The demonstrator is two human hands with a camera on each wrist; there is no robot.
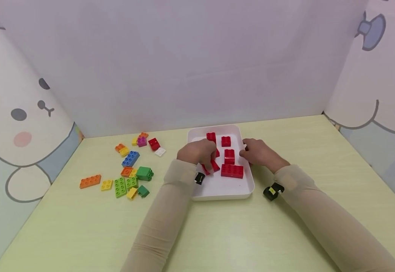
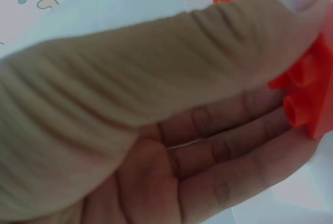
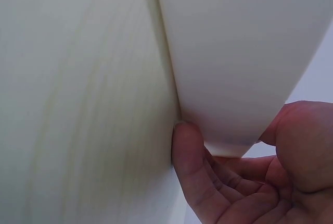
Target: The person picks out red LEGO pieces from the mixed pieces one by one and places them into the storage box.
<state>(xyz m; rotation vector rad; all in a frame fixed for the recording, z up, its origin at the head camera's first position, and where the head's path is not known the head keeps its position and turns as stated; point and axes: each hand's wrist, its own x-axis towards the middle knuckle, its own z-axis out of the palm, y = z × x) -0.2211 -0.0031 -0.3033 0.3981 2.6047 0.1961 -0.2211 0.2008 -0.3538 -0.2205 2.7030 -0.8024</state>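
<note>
A white tray (image 1: 222,192) sits on the table with several red toy bricks in it, among them a long studded brick (image 1: 232,171) and smaller ones. My left hand (image 1: 197,152) reaches over its left side. In the left wrist view the thumb and fingers pinch a red brick (image 2: 311,99) with its studs showing; the fingers partly cover it. On the right, my right hand (image 1: 259,152) holds the tray's side edge. The right wrist view has its thumb by the rim and its fingertips (image 3: 188,143) low against the outer wall (image 3: 234,62).
Left of the tray lie loose bricks: a blue brick (image 1: 130,159), a dark green brick (image 1: 144,173), a light green brick (image 1: 120,187), an orange brick (image 1: 90,181), a red brick (image 1: 154,144) and several more. A pale cloth wall (image 1: 184,75) stands behind the table.
</note>
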